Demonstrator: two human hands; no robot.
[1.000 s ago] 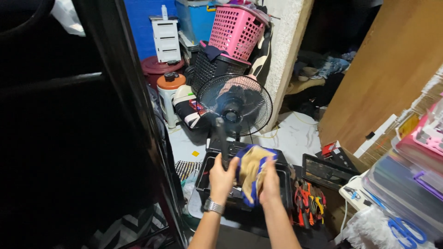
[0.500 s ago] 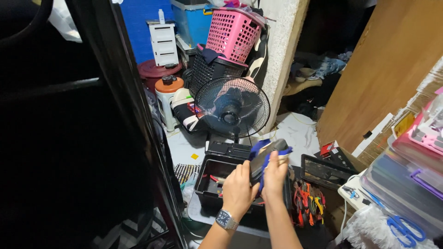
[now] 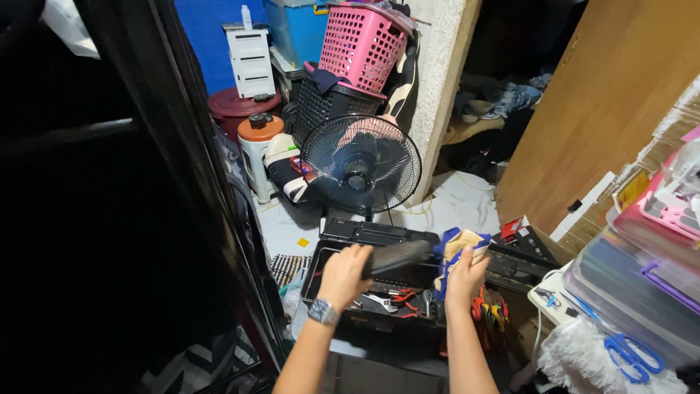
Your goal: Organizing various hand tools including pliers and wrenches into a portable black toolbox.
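Our left hand (image 3: 343, 273) grips one dark bar-shaped tool (image 3: 397, 257) and our right hand (image 3: 464, 276) clutches one blue-and-tan cloth (image 3: 456, 252) at its end, both above one open black toolbox (image 3: 379, 281), with one fan (image 3: 361, 164) and two baskets (image 3: 359, 45) behind.

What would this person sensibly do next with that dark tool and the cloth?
Probably bring the cloth in the right hand back onto the dark tool held by the left hand: the two are apart now, over the open black toolbox.
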